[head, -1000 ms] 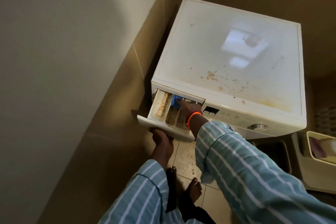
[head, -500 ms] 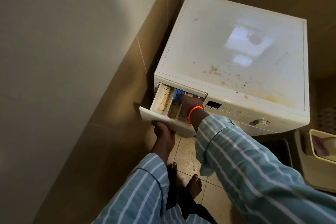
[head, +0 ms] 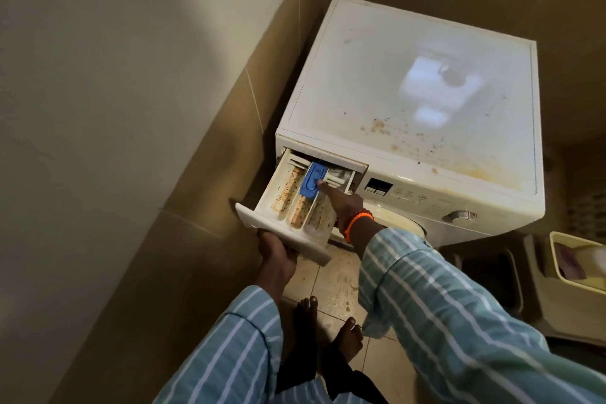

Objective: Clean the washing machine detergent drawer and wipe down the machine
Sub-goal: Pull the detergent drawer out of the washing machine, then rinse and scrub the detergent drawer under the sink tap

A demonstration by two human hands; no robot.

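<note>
Dim, warm; wide-angle edge distortion.

A detergent drawer (head: 295, 207) juts from the washing machine (head: 423, 115) beside the wall (head: 114, 108), a left hand (head: 275, 252) beneath its front, a right hand (head: 341, 203) inside, a bin (head: 557, 239) to the machine's right.

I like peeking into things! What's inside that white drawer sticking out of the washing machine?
The white plastic drawer has long compartments speckled with brown grime, plus a blue plastic flap that the right hand touches. Its back end stays hidden inside the machine.
</note>
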